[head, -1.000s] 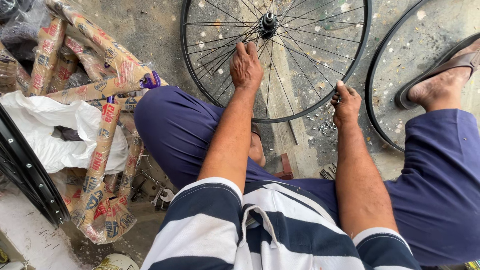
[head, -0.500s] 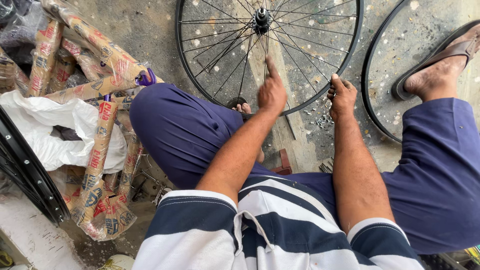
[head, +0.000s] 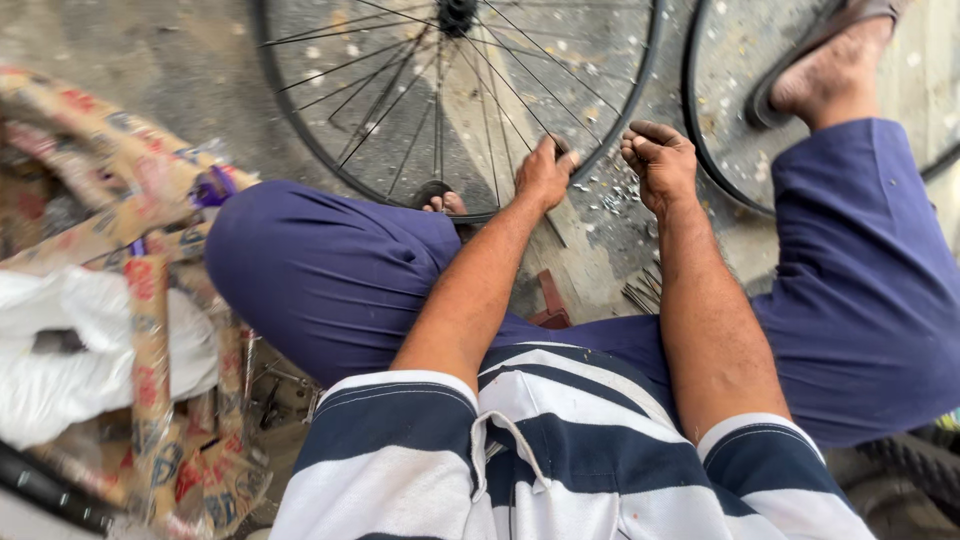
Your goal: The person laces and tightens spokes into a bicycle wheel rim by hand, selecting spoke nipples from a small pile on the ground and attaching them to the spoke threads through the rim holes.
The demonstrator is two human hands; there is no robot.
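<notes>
A spoked bicycle wheel [head: 400,110] lies flat on the concrete in front of my crossed legs, its hub [head: 457,14] at the top edge. My left hand [head: 545,172] rests inside the near part of the rim, fingers curled around a spoke [head: 520,100] close to the rim. My right hand [head: 658,160] sits just outside the same stretch of rim, fingers bent, fingertips pinching the rim edge. The two hands are a few centimetres apart. What is under the fingers is hidden.
A second bare rim [head: 700,150] lies to the right under my sandalled foot [head: 830,60]. Paper-wrapped bundles [head: 150,300] and a white plastic bag [head: 60,370] crowd the left. Loose spokes [head: 640,292] and a reddish tool [head: 550,300] lie between my legs. A tyre [head: 900,480] sits bottom right.
My left hand has come back from near the hub to the near rim, ending beside my right hand. The right hand stayed at the rim.
</notes>
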